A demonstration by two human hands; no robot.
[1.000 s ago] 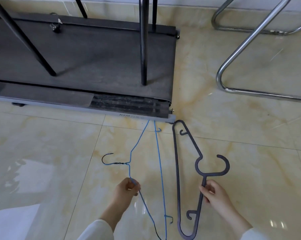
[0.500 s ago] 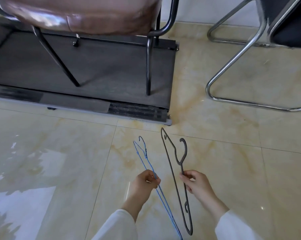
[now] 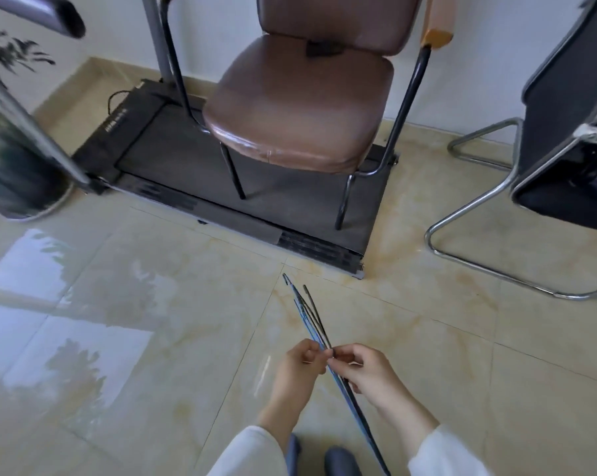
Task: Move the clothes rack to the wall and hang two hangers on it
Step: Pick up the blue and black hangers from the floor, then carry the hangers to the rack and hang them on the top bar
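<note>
I hold two hangers edge-on in front of me, pressed side by side above the tiled floor. The thin blue wire hanger [image 3: 306,320] lies against the dark plastic hanger [image 3: 317,314]. My left hand [image 3: 298,367] pinches them from the left and my right hand [image 3: 365,369] from the right, fingertips meeting at the same spot. The hangers' lower ends run down past my right wrist to the frame's bottom edge. No clothes rack is in view.
A brown padded chair [image 3: 300,108] stands on a black treadmill deck [image 3: 173,156] against the white wall. A black chair with a chrome sled frame [image 3: 475,266] is at the right. A dark plant pot [image 3: 11,173] sits at the left. My shoes [image 3: 341,462] show below.
The hangers came up off the floor and my two hands brought them together into one bundle. My view tilted up, so the brown chair and wall now show.
</note>
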